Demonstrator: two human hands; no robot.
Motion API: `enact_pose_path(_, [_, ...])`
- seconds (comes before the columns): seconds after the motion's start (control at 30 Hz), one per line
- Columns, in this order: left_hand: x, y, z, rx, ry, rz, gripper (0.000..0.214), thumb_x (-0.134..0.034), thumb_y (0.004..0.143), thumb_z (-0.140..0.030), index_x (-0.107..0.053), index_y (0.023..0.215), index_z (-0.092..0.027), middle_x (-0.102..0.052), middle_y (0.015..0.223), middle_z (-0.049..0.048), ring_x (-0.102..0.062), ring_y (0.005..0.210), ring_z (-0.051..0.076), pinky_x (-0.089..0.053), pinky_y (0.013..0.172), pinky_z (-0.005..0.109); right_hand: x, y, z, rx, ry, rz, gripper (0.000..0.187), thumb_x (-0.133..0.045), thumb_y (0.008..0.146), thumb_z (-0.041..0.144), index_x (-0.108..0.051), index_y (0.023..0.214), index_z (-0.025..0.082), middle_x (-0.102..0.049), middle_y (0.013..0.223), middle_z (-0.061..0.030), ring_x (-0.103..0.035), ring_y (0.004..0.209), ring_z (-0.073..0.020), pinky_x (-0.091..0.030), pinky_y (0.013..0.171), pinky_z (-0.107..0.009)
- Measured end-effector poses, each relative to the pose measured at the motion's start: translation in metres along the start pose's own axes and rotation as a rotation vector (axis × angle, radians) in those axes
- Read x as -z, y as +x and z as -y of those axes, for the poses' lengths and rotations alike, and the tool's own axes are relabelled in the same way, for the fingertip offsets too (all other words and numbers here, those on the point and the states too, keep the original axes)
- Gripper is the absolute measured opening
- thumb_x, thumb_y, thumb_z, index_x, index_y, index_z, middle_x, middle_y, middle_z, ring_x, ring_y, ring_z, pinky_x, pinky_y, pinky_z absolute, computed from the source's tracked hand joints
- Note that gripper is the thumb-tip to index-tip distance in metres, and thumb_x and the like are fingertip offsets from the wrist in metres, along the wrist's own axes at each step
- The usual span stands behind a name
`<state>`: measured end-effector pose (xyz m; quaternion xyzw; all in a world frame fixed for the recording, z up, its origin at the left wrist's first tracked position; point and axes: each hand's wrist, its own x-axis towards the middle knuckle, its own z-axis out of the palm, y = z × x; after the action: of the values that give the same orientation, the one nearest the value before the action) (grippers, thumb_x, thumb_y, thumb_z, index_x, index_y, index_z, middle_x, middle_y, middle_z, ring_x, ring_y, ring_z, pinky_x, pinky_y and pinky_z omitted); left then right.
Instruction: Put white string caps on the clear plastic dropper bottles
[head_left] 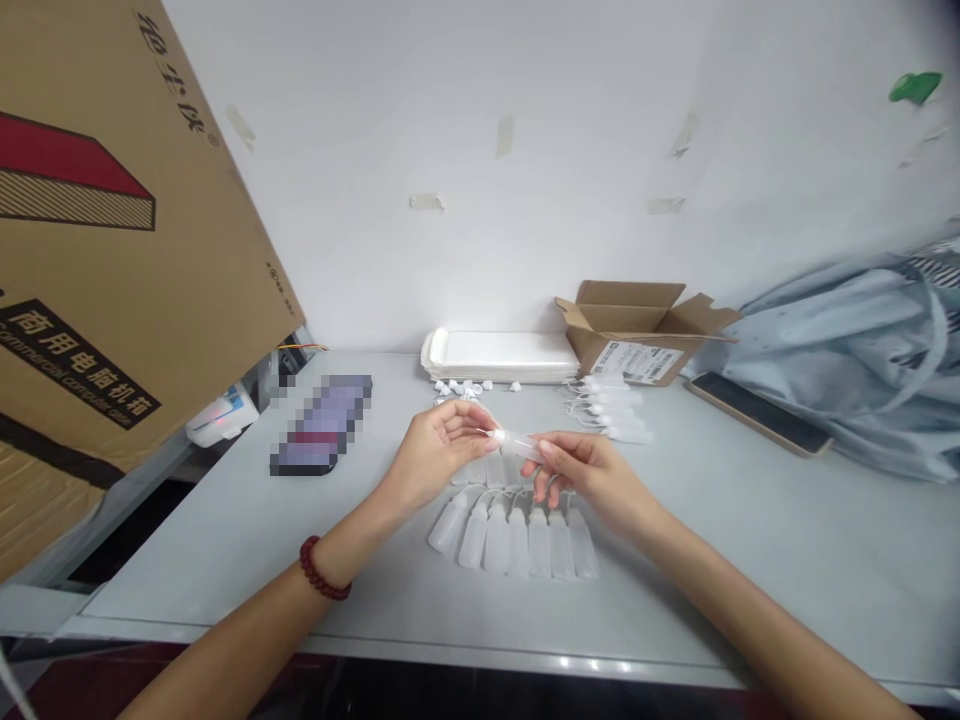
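Observation:
My right hand (589,465) pinches the body of a small translucent squeeze bottle (523,446), which is held sideways above the table. The thumb and fingers of my left hand (446,445) close at its white neck, where a thin needle-like tip points left. Whether a cap is between those left fingers is too small to make out. Below both hands, several similar bottles (517,543) lie side by side in a fanned row, with another row (478,472) partly hidden behind it. Small white caps (468,388) are scattered just beyond my left hand.
Several more bottles (619,412) lie beyond my right hand. At the wall are a stack of white trays (510,357) and an open cardboard box (637,350). Phones lie right (761,412) and left (324,425). A large carton (127,260) leans left; pale blue fabric (847,360) is bunched right.

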<state>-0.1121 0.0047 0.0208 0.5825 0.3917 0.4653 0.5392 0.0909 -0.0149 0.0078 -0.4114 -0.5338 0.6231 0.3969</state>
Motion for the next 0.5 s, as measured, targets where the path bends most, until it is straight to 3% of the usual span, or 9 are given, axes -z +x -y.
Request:
enact_pose_path(0.13, [-0.0011,-0.0018,-0.004,0.04,0.019,0.01,0.022,-0.074,0.067,-0.022,-0.063,0.084,-0.013,-0.067,0.089,0.0048,-0.064,0.085,0.016,-0.05,0.081,0.029,0.0006,0.0003,-0.0013,0.008,0.008,0.0,0.033,-0.063,0.079,0.045,-0.066,0.088,0.014,-0.068,0.08,-0.0064,-0.063,0.056,-0.0125,-0.048,0.048,-0.024])
enact_pose_path(0.33, [-0.0059,-0.0055,-0.005,0.073,0.147,0.042,0.022,-0.063,0.079,-0.032,-0.065,0.081,-0.011,-0.062,0.067,0.0028,-0.059,0.063,0.013,-0.05,0.059,0.024,0.0009,0.001,-0.0032,0.02,0.0,-0.01,0.033,-0.064,0.078,0.046,-0.066,0.087,0.014,-0.068,0.079,-0.0061,-0.063,0.055,-0.0129,-0.049,0.049,-0.024])
enact_pose_path(0.5, [-0.0062,-0.0053,-0.0024,0.03,0.206,0.089,0.019,-0.063,0.079,-0.03,-0.063,0.083,-0.011,-0.062,0.076,0.004,-0.059,0.07,0.014,-0.05,0.059,0.024,0.0023,0.0008,-0.0042,0.024,-0.001,-0.029,0.035,-0.061,0.08,0.048,-0.066,0.087,0.014,-0.067,0.077,-0.0057,-0.06,0.052,-0.0114,-0.047,0.047,-0.023])
